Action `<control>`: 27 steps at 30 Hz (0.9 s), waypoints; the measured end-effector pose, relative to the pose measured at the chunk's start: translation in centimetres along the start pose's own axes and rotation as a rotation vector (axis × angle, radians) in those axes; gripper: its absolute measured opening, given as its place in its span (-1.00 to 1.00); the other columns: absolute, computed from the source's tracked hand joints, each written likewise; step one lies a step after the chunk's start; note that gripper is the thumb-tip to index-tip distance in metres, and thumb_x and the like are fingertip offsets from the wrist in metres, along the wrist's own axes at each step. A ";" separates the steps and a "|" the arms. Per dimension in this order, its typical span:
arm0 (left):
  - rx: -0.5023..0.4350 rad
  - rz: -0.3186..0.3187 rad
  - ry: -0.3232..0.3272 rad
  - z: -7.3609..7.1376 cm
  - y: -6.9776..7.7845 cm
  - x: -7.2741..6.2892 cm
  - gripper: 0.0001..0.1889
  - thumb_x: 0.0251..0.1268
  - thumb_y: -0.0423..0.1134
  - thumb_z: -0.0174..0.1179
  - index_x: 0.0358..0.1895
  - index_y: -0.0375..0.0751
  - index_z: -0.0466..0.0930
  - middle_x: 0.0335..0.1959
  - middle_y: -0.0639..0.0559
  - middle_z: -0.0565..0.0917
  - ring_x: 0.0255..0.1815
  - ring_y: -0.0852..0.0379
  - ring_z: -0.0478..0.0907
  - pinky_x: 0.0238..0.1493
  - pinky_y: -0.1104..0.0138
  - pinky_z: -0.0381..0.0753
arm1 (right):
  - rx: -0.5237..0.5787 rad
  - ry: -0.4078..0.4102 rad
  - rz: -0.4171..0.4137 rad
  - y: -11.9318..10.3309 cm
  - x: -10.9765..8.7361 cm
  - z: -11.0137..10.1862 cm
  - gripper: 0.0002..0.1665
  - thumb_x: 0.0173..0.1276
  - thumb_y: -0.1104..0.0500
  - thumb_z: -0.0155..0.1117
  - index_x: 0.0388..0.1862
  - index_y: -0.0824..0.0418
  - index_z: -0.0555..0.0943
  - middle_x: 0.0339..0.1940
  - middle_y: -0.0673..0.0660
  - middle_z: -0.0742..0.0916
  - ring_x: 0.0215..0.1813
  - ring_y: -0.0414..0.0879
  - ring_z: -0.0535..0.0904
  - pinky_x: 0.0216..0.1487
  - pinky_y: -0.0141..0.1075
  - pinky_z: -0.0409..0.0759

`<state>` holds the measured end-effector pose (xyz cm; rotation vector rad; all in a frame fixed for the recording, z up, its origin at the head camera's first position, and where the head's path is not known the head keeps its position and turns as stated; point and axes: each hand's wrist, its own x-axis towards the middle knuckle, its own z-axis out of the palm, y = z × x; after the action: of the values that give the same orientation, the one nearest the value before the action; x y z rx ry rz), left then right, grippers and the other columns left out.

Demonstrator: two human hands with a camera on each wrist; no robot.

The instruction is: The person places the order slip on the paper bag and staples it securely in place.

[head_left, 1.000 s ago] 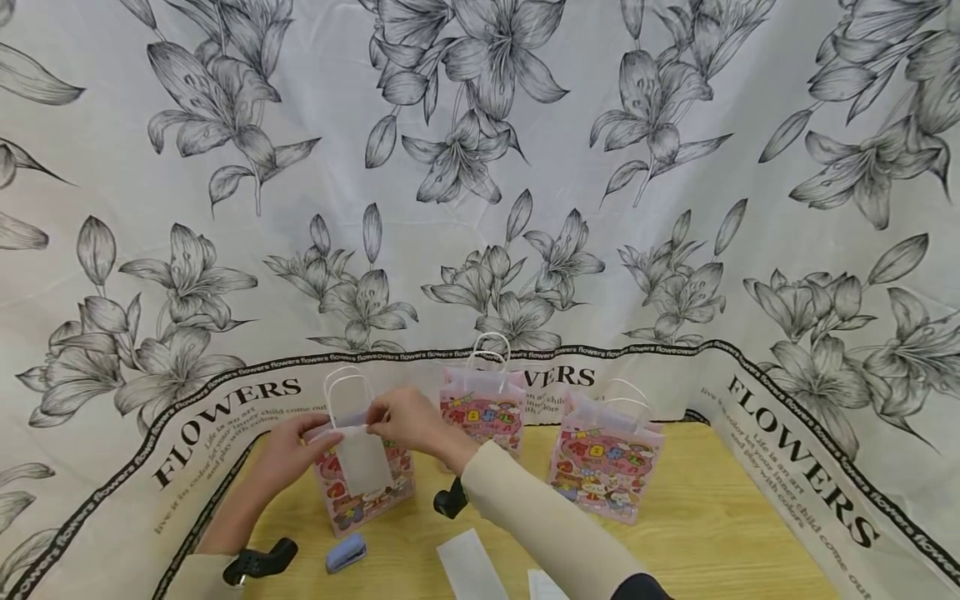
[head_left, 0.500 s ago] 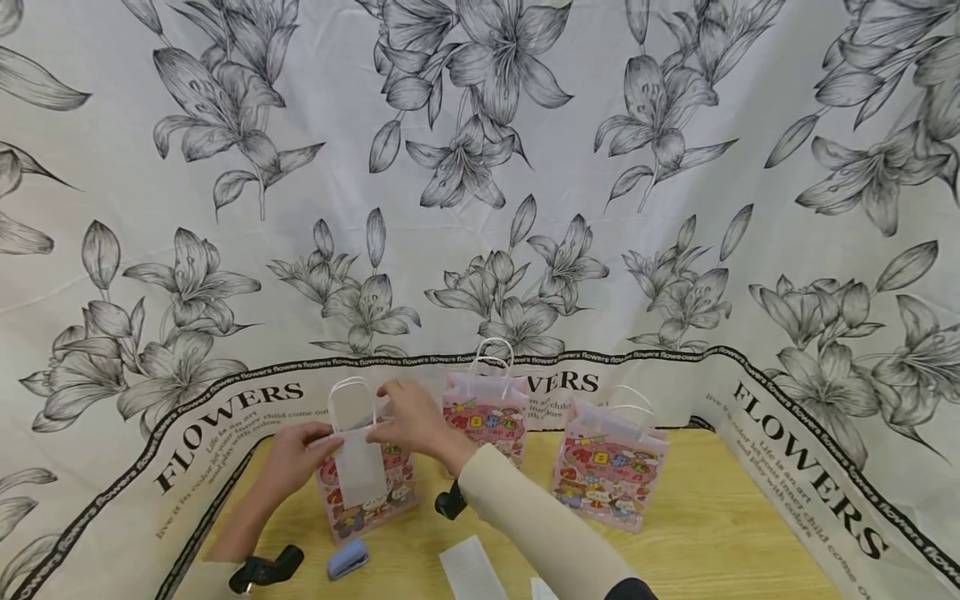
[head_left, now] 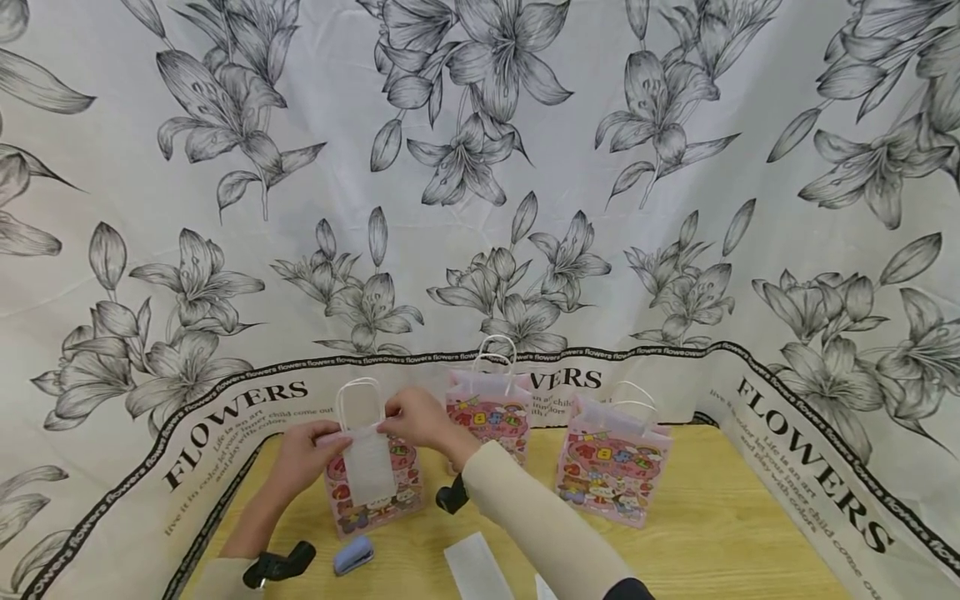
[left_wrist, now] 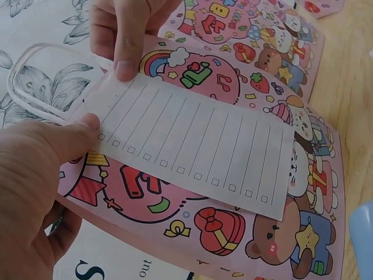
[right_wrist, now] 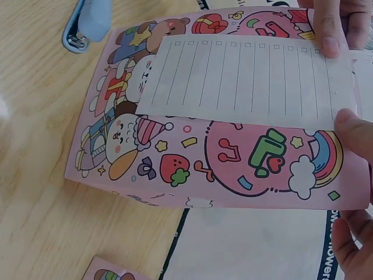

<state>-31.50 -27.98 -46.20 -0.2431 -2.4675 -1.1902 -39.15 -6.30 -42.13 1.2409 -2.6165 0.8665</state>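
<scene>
A pink gift bag point(head_left: 408, 479) printed with cartoon animals stands at the left of the table. Against its front, at the top edge, lies a white checklist slip point(left_wrist: 192, 146) with ruled lines and small boxes. My left hand point(head_left: 300, 458) pinches the slip's upper left corner to the bag rim, thumb in front and fingers behind. At the upper right corner my right hand point(head_left: 423, 421) does likewise, its thumb on the slip's edge. White twisted handles point(left_wrist: 29, 93) rise above the rim. A light blue stapler point(head_left: 352, 555) rests on the table before the bag.
Two similar pink bags stand to the right, one behind in the middle point(head_left: 487, 417) and one farther right point(head_left: 611, 471). Another white slip point(head_left: 477, 567) lies near the front edge, with part of one more point(head_left: 545, 588) beside it. A flower-printed curtain point(head_left: 480, 250) hangs behind.
My right forefinger was lifted off half a second ago and is back at the bag rim with the thumb. The slip stays against the bag's front.
</scene>
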 end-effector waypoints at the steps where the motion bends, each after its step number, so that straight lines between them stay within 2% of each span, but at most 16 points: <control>1: 0.006 -0.001 0.007 0.0 0.0 0.0 -0.81 0.22 -0.23 0.37 -0.21 -0.30 0.72 -0.37 -0.04 0.71 -0.50 0.18 0.57 -0.53 0.33 0.54 | 0.008 0.005 -0.004 0.1 0.0 0.1 -0.78 0.29 0.09 0.40 -0.54 0.10 0.69 -0.65 -0.14 0.57 -0.62 -0.27 0.33 -0.56 -0.47 0.30; 7: 0.023 -0.029 0.027 0.1 0.1 0.2 -0.74 0.22 -0.16 0.37 -0.21 -0.32 0.74 -0.34 -0.10 0.72 -0.44 0.13 0.61 -0.48 0.33 0.57 | 0.041 -0.005 -0.010 0.5 0.2 0.3 -0.75 0.32 0.09 0.38 -0.56 0.10 0.69 -0.65 -0.15 0.59 -0.63 -0.29 0.35 -0.58 -0.48 0.31; 12: 0.031 -0.031 0.045 0.3 0.0 0.7 -0.71 0.22 -0.11 0.37 -0.22 -0.31 0.75 -0.37 -0.09 0.73 -0.50 0.11 0.58 -0.52 0.32 0.52 | 0.059 0.000 -0.008 0.7 0.3 0.1 -0.73 0.35 0.09 0.34 -0.55 0.12 0.69 -0.66 -0.13 0.58 -0.64 -0.27 0.32 -0.58 -0.46 0.27; 16: -0.018 -0.061 0.026 0.5 -0.2 0.6 -0.72 0.22 -0.12 0.37 -0.22 -0.31 0.75 -0.41 -0.07 0.72 -0.57 0.14 0.55 -0.56 0.33 0.52 | 0.093 -0.017 0.007 0.8 0.0 0.1 -0.77 0.36 0.10 0.34 -0.49 0.14 0.72 -0.62 -0.13 0.60 -0.63 -0.28 0.34 -0.59 -0.47 0.32; 20: -0.056 -0.071 0.036 0.6 -0.2 0.3 -0.71 0.21 -0.13 0.38 -0.22 -0.34 0.75 -0.39 -0.11 0.73 -0.57 0.15 0.56 -0.59 0.34 0.52 | 0.103 -0.016 0.016 0.6 -0.2 0.3 -0.80 0.37 0.10 0.33 -0.43 0.14 0.73 -0.54 -0.13 0.62 -0.57 -0.29 0.39 -0.55 -0.48 0.37; 27: -0.093 -0.079 0.048 0.5 -0.4 0.2 -0.69 0.19 -0.11 0.39 -0.21 -0.33 0.76 -0.40 -0.12 0.73 -0.62 0.13 0.52 -0.62 0.33 0.48 | 0.102 -0.012 -0.001 0.7 -0.2 0.5 -0.73 0.39 0.10 0.30 -0.51 0.14 0.68 -0.58 -0.10 0.58 -0.58 -0.26 0.34 -0.54 -0.46 0.32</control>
<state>-31.94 -27.82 -46.65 -0.1424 -2.4037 -1.3292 -39.52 -6.09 -42.93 1.2755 -2.6106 1.0062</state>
